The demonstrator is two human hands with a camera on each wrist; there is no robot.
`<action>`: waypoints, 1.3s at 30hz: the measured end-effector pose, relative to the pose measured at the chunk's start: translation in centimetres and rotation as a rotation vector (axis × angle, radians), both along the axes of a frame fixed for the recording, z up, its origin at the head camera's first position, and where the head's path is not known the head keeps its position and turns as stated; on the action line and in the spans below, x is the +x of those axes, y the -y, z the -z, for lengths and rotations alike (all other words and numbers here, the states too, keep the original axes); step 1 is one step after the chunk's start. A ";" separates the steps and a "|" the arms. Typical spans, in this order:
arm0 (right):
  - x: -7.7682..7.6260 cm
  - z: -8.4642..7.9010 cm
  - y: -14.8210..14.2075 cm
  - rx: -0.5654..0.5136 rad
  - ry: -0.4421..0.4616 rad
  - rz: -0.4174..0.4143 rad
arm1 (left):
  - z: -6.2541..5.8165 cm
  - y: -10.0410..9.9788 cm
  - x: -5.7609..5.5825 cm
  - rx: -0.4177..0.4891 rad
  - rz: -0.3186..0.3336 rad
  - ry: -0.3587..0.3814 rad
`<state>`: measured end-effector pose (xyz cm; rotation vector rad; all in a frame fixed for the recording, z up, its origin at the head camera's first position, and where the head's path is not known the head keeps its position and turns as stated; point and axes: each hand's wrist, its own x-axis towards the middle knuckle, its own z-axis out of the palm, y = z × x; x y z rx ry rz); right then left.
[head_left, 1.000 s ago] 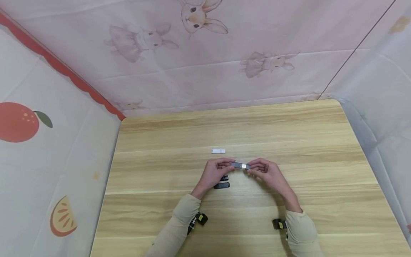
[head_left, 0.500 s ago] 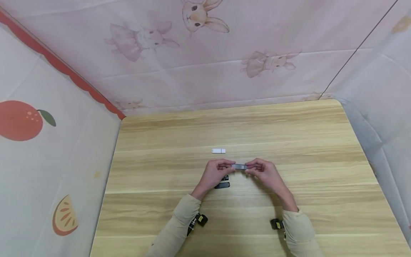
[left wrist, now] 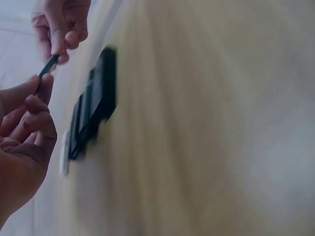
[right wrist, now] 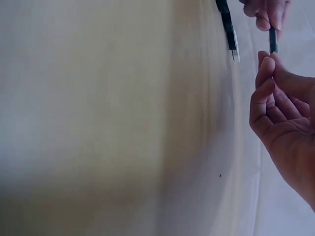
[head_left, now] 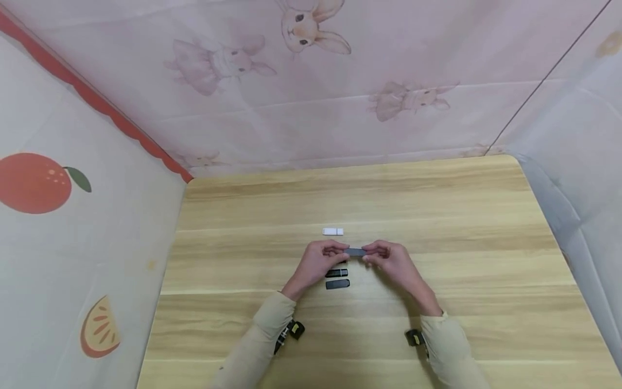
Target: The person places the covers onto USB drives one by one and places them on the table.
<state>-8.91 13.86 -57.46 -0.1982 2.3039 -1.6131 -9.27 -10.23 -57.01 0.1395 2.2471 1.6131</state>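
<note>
A dark grey USB flash drive (head_left: 356,252) is held level above the table between both hands. My left hand (head_left: 318,265) pinches its left end between thumb and fingers. At the other end, the thumb and fingers of my right hand (head_left: 394,265) pinch the cap, and no metal plug shows between cap and body. Both wrist views show the thin dark drive (left wrist: 47,67) spanning the two sets of fingertips. Below my left hand lie a black USB drive (head_left: 336,273) and a dark grey one (head_left: 337,284); another dark piece is mostly hidden under the fingers.
A white USB drive (head_left: 332,232) lies just beyond the hands. The wooden table (head_left: 437,205) reaches back to a pink rabbit-print curtain (head_left: 320,129). Fabric walls stand at left and right. Each forearm wears a black wrist camera (head_left: 295,329).
A second ago the metal plug showed between body and cap; the right hand has pushed the cap leftward over it. Both hands then shifted slightly left, and more of the drives below shows.
</note>
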 end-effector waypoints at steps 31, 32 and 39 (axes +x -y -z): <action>-8.9 0.1 4.7 0.528 -0.195 -0.096 | 0.7 1.3 -7.2 -0.652 0.099 -0.433; -8.9 0.0 4.7 0.528 -0.189 -0.101 | 0.8 1.3 -7.2 -0.652 0.097 -0.423; -7.8 -0.3 3.7 0.466 -0.205 -0.069 | 0.4 1.4 -6.7 -0.643 0.053 -0.389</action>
